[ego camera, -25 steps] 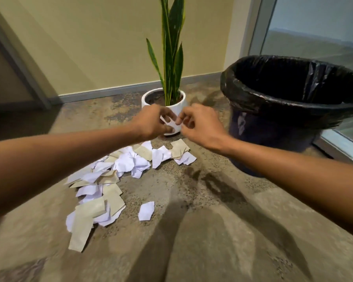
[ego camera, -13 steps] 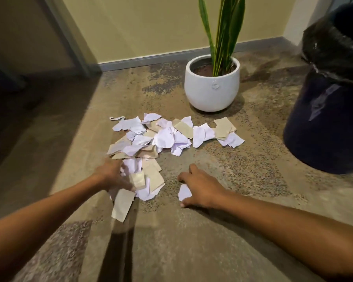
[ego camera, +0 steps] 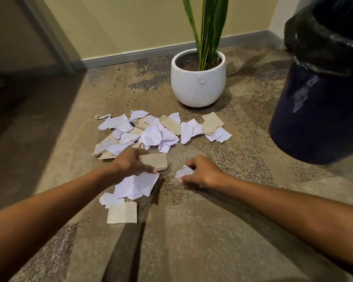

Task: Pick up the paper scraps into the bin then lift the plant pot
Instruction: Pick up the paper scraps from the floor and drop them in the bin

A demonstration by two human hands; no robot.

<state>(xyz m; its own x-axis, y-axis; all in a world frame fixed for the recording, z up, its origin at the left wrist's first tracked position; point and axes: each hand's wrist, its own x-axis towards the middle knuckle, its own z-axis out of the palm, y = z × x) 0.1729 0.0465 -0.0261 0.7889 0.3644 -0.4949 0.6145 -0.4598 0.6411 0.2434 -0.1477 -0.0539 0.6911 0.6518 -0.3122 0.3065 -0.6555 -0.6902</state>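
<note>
Your left hand (ego camera: pixel 130 162) pinches a tan paper piece (ego camera: pixel 154 161) between thumb and fingers, low over the floor (ego camera: pixel 192 231). Your right hand (ego camera: pixel 202 171), just beside it, curls its fingers around a small white scrap (ego camera: pixel 182 172). More paper scraps (ego camera: pixel 151 133) lie scattered just beyond both hands and under your left wrist. Farther ahead stands the white plant pot (ego camera: pixel 198 88); the black-lined bin (ego camera: pixel 322 98) sits beyond your right hand.

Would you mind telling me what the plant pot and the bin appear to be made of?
The plant pot looks like matte white ceramic or stone composite: an even, faintly grainy surface with no glare. The bin looks like glossy dark blue plastic, given its bright reflections, and it is lined with a crinkled black plastic bag.
</note>
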